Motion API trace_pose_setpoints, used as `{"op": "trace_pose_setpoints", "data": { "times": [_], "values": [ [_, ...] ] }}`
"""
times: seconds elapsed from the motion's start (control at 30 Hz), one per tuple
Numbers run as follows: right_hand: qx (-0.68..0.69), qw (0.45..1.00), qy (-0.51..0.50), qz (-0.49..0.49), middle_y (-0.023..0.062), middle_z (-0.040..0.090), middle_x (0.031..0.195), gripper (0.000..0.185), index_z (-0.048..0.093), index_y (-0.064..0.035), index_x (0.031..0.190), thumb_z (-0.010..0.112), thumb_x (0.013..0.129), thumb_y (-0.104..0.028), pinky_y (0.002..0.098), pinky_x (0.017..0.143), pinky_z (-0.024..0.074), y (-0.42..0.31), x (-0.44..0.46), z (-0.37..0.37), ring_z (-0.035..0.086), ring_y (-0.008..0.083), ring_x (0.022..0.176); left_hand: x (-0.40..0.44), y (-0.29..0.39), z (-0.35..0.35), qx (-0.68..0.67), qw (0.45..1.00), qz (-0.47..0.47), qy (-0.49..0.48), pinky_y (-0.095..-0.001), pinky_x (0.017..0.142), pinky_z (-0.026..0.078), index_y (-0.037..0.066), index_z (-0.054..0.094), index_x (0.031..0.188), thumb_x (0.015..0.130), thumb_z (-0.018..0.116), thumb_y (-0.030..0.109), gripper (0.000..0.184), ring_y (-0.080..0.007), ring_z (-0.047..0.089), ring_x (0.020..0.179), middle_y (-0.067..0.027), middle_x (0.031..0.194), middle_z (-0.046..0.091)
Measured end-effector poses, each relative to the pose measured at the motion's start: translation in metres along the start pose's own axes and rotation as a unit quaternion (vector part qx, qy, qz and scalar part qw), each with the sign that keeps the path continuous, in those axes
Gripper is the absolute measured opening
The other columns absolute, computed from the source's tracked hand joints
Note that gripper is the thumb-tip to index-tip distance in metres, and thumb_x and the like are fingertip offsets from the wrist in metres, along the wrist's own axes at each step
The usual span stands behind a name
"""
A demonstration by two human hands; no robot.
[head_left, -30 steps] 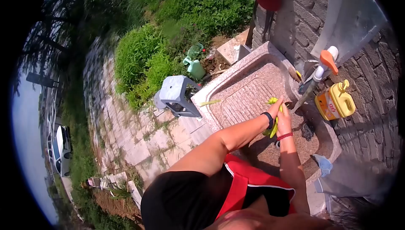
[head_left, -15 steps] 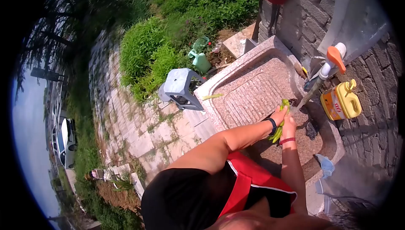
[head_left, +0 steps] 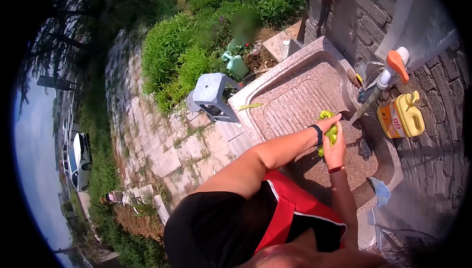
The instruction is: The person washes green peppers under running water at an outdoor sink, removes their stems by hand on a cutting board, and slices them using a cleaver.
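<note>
My left hand (head_left: 330, 125), with a black band at the wrist, and my right hand (head_left: 336, 152), with a red bracelet, are closed together round a lumpy yellow-green bundle (head_left: 325, 114). Its bright ends stick out above and beside the fingers; the middle is hidden, and I cannot make out its exact kind. Both hands are over the basin of a speckled pink stone sink (head_left: 344, 57), near the lower end of a tap (head_left: 381, 79) with an orange handle. A similar yellow-green strip (head_left: 250, 106) lies on the sink's left rim.
A yellow jug (head_left: 400, 115) stands right of the sink against the brick wall. Something dark (head_left: 365, 149) lies in the basin, and a light blue cloth (head_left: 380, 192) hangs over its edge. A grey stool (head_left: 214, 93) and a green watering can (head_left: 236, 65) are to the left.
The yellow-green bundle has gone from long and stretched out to shorter and bunched up. My right hand has turned and shifted slightly, and the view has moved a little.
</note>
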State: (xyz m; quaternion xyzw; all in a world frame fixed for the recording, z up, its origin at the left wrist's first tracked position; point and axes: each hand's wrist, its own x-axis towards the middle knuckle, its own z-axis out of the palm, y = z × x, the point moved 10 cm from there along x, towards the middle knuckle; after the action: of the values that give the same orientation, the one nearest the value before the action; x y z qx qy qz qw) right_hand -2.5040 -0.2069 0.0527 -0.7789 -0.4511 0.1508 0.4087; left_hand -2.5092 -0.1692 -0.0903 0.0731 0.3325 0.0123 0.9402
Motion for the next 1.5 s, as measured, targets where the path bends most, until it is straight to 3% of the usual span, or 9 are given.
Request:
{"op": "trace_pose_setpoints", "data": {
  "times": [0.23,0.33,0.47,0.73,0.8,1.07,1.27,1.37,1.5],
  "values": [
    [0.433,0.860,0.111,0.244,0.0142,0.057,0.113,0.053,0.041,0.0013,0.131,0.057,0.080,0.007,0.0292,0.083,0.0499,0.097,-0.025,0.018,0.060,0.0203,0.097,-0.011,-0.015,-0.019,-0.084,0.996,0.004,0.035,-0.0503,0.083,0.052,0.001,0.054,0.102,0.084,0.051,0.008,0.020,-0.0333,0.064,0.084,-0.0178,0.092,0.064],
    [0.498,0.779,0.160,0.345,0.0123,0.058,0.105,0.051,0.043,0.0013,0.128,0.057,0.080,0.008,0.0294,0.080,0.0508,0.130,-0.031,0.012,0.059,0.0189,0.092,0.001,-0.026,-0.048,0.110,0.992,0.027,0.062,-0.0484,0.084,0.052,-0.002,0.056,0.099,0.078,0.050,0.001,0.022,-0.0334,0.064,0.085,-0.0185,0.091,0.063],
    [0.546,0.765,0.146,0.310,0.0096,0.057,0.102,0.042,0.046,0.0000,0.124,0.055,0.084,0.003,0.0279,0.074,0.0500,0.129,-0.015,0.014,0.058,0.0164,0.087,-0.011,-0.056,-0.012,0.035,0.991,-0.042,-0.119,-0.0465,0.085,0.052,-0.002,0.057,0.099,0.074,0.049,-0.002,0.026,-0.0317,0.064,0.089,-0.0163,0.094,0.064],
    [0.450,0.864,0.068,0.216,0.0133,0.050,0.130,0.046,0.041,-0.0004,0.136,0.041,0.099,-0.028,0.0343,0.099,0.0379,0.084,-0.007,0.029,0.050,0.0233,0.117,-0.027,-0.013,-0.002,0.127,0.990,0.029,-0.059,-0.0396,0.083,0.053,0.004,0.061,0.106,0.079,0.066,0.007,0.028,-0.0234,0.065,0.089,-0.0105,0.099,0.067],
    [0.193,0.972,0.037,0.130,0.0174,0.054,0.128,0.048,0.045,-0.0001,0.134,0.039,0.099,-0.032,0.0365,0.099,0.0386,0.079,-0.004,0.021,0.052,0.0281,0.117,-0.012,-0.010,-0.022,0.149,0.986,0.053,-0.056,-0.0388,0.079,0.054,0.003,0.062,0.103,0.079,0.067,0.006,0.025,-0.0231,0.066,0.085,-0.0102,0.096,0.067],
    [0.142,0.966,0.044,0.212,0.0188,0.066,0.090,0.044,0.061,0.0002,0.107,0.052,0.093,-0.041,0.0372,0.070,0.0503,0.104,-0.021,0.026,0.065,0.0282,0.080,-0.033,0.009,-0.034,0.283,0.956,0.068,0.027,-0.0357,0.065,0.054,0.003,0.064,0.097,0.077,0.073,0.004,0.023,-0.0209,0.066,0.073,-0.0082,0.085,0.067],
    [0.424,0.819,-0.025,0.386,0.0078,0.062,0.099,0.040,0.056,0.0026,0.113,0.070,0.085,-0.022,0.0266,0.064,0.0537,0.108,-0.049,0.044,0.062,0.0140,0.084,-0.039,0.017,-0.041,0.240,0.966,0.092,0.041,-0.0358,0.069,0.055,-0.001,0.062,0.099,0.078,0.070,-0.001,0.022,-0.0226,0.067,0.075,-0.0116,0.090,0.067],
    [0.457,0.809,0.071,0.362,0.0075,0.063,0.099,0.031,0.058,-0.0005,0.110,0.066,0.088,-0.020,0.0289,0.068,0.0530,0.133,-0.051,0.039,0.063,0.0162,0.084,-0.034,0.016,-0.051,0.250,0.961,0.095,0.072,-0.0362,0.069,0.056,-0.002,0.061,0.099,0.079,0.066,-0.004,0.020,-0.0240,0.066,0.072,-0.0120,0.089,0.067],
    [0.593,0.669,0.197,0.402,0.0045,0.062,0.088,0.022,0.061,-0.0075,0.104,0.063,0.090,-0.025,0.0293,0.067,0.0505,0.142,-0.054,0.034,0.062,0.0161,0.074,-0.030,0.001,-0.052,0.229,0.971,0.044,0.047,-0.0374,0.069,0.056,-0.002,0.058,0.098,0.081,0.063,-0.004,0.018,-0.0251,0.065,0.073,-0.0119,0.086,0.066]
  ]
}}
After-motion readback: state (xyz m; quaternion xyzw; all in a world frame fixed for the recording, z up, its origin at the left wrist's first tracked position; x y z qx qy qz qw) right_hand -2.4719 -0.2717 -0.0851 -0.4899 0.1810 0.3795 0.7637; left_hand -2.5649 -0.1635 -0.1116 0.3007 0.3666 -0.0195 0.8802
